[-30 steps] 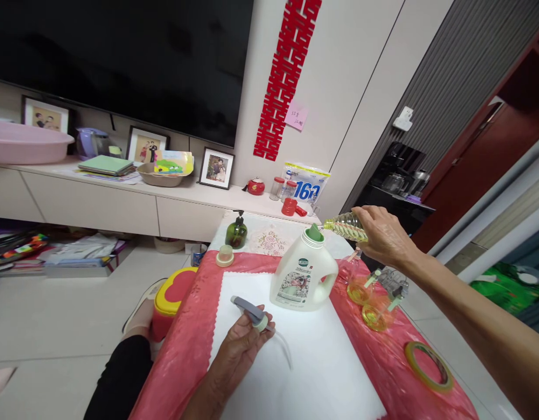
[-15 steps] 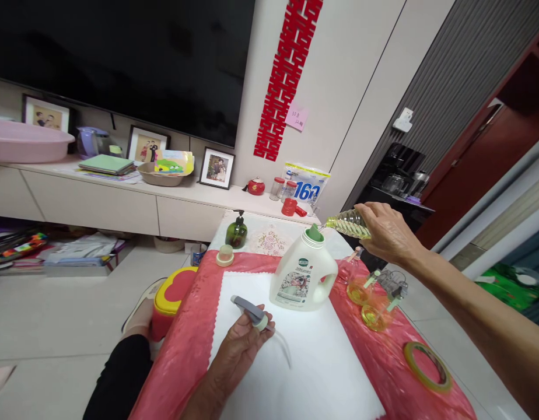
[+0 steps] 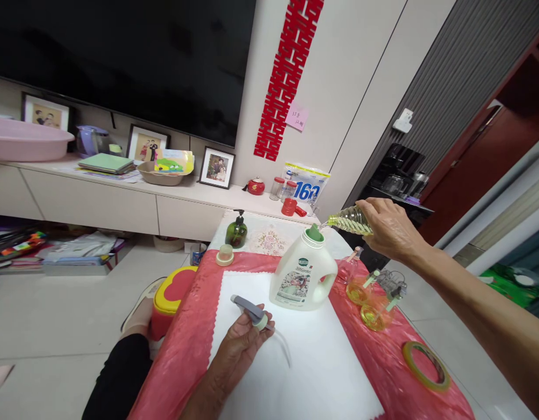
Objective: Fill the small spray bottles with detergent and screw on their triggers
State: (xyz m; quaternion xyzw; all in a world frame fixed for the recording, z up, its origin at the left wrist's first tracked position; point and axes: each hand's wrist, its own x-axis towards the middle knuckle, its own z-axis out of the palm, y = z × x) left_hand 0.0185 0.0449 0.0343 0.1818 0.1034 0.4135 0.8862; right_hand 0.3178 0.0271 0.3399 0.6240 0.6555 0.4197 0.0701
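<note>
My right hand (image 3: 389,228) grips a small clear bottle of yellow liquid (image 3: 347,220), tipped on its side with its mouth over the green funnel (image 3: 314,233) in a white jug (image 3: 303,275). The jug stands upright on a white cloth (image 3: 304,361). My left hand (image 3: 243,344) rests on that cloth, fingers closed round a grey spray head (image 3: 251,312) whose thin tube trails to the right.
Two small bottles of yellow liquid (image 3: 368,300) stand right of the jug on the red tablecloth (image 3: 182,356). A tape roll (image 3: 424,366) lies near right. A green pump bottle (image 3: 236,231) and a cap (image 3: 224,255) sit at the far left. A yellow-red box (image 3: 168,297) is on the floor.
My right hand has raised the clear bottle slightly, still tipped over the funnel. My left hand and the spray head have stayed put.
</note>
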